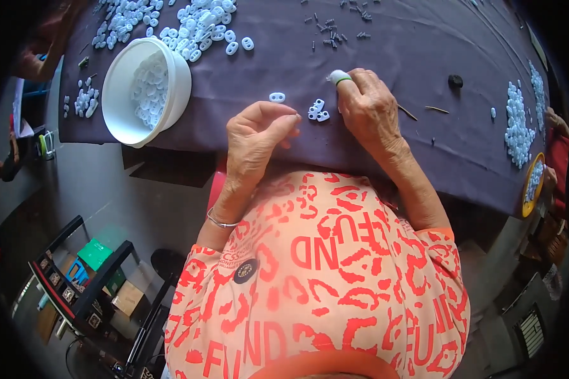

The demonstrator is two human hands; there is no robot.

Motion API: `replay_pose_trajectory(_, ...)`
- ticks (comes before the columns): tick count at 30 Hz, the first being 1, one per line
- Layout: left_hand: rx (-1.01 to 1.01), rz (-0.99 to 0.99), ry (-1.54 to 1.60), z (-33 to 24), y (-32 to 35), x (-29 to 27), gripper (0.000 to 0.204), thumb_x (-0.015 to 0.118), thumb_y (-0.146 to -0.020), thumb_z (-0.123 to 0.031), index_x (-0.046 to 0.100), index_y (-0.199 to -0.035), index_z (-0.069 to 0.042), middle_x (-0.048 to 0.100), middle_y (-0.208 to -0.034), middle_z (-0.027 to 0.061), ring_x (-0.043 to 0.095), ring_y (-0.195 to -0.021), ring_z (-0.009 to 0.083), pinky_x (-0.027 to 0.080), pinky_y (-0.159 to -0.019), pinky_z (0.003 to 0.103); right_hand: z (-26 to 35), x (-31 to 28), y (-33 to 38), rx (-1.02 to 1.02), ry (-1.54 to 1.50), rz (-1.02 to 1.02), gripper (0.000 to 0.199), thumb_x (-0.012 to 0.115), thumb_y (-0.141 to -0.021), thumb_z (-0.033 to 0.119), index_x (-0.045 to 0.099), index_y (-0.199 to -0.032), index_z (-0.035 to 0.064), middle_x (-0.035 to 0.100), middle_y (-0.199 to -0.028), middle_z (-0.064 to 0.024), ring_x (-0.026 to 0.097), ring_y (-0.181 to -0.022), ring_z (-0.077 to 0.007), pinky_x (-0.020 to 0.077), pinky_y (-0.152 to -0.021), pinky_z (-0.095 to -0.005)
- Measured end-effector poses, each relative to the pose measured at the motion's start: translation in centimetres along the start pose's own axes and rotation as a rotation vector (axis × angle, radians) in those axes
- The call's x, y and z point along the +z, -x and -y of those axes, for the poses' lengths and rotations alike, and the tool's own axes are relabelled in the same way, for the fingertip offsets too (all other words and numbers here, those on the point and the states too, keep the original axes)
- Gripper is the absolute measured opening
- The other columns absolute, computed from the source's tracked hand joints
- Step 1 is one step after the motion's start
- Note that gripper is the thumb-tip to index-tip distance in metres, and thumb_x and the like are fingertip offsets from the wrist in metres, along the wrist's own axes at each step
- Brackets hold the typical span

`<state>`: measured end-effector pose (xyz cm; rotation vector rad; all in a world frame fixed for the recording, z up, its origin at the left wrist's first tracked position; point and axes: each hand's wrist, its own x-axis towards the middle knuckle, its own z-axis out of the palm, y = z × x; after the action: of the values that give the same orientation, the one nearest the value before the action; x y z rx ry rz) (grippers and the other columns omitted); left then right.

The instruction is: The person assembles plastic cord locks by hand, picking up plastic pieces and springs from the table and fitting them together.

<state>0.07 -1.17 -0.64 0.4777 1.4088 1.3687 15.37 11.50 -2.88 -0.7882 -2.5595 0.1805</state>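
My left hand [253, 136] is closed in a pinch over the table's near edge, thumb and forefinger together; anything between them is too small or hidden to make out. To its right lies a small cluster of white two-holed plastic pieces [318, 112], and one single white piece [277, 97] rests just beyond the fingers. My right hand [370, 104] is curled on the far right side of the cluster. One of its fingertips wears a white covering [340, 76] bound with a green band. A tiny dark bit shows at that tip, its kind unclear.
A white tub [180, 95] of white pieces tilts at the left, beside heaps of them [202, 25]. Small dark screws [330, 28] are scattered at the far side. Thin sticks [437, 109] and a dark lump [455, 81] lie to the right. Another person's hand [557, 123] shows at the far right.
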Motion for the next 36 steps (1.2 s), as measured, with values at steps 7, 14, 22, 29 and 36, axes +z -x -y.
replay_pose_trajectory(7,-0.024,-0.022,-0.009,-0.1,0.5,0.0,0.011,0.066,-0.080,-0.010,0.064,-0.088,-0.002,0.066,-0.081,0.0056,0.062,-0.069,0.0106,0.047,-0.056,0.021,-0.1,-2.0,-0.1,0.081,-0.204,0.068,0.018,0.065,-0.072,0.003,0.059,-0.089,0.0030,0.056,-0.087,-0.0090,0.058,-0.073,-0.0256,0.0484,-0.063,-0.0338)
replay_pose_trajectory(14,-0.030,-0.030,-0.003,-0.2,0.6,0.1,0.011,0.066,-0.080,-0.009,0.063,-0.088,-0.002,0.066,-0.081,0.0053,0.062,-0.068,0.0105,0.047,-0.056,0.020,-1.5,-2.5,-0.1,0.232,-0.327,0.100,0.017,0.065,-0.075,0.006,0.061,-0.091,0.0022,0.056,-0.083,-0.0096,0.059,-0.071,-0.0257,0.0475,-0.062,-0.0327)
replay_pose_trajectory(22,-0.005,-0.045,0.027,-0.3,0.6,0.1,0.012,0.067,-0.079,-0.008,0.063,-0.088,-0.002,0.065,-0.082,0.0048,0.061,-0.068,0.0099,0.047,-0.056,0.020,-0.6,-1.6,-1.2,0.165,-0.137,0.311,0.014,0.063,-0.074,0.014,0.056,-0.082,0.0045,0.052,-0.079,-0.0086,0.055,-0.078,-0.0268,0.0450,-0.067,-0.0368)
replay_pose_trajectory(29,-0.037,-0.036,0.076,0.0,0.6,-0.3,0.012,0.066,-0.080,-0.008,0.062,-0.089,-0.001,0.065,-0.081,0.0057,0.061,-0.068,0.0105,0.047,-0.056,0.021,-0.4,-2.0,-1.2,-0.053,-0.038,0.132,0.007,0.063,-0.075,0.010,0.056,-0.076,0.0078,0.050,-0.067,-0.0053,0.055,-0.063,-0.0227,0.0447,-0.057,-0.0339)
replay_pose_trajectory(36,0.026,0.001,0.141,-0.1,0.3,0.4,0.011,0.064,-0.081,-0.006,0.062,-0.089,0.000,0.065,-0.082,0.0064,0.062,-0.069,0.0115,0.048,-0.057,0.022,0.9,-2.0,0.1,0.245,-0.848,0.018,0.014,0.066,-0.079,0.003,0.062,-0.092,0.0004,0.064,-0.077,-0.0032,0.061,-0.064,-0.0090,0.0486,-0.055,-0.0208)
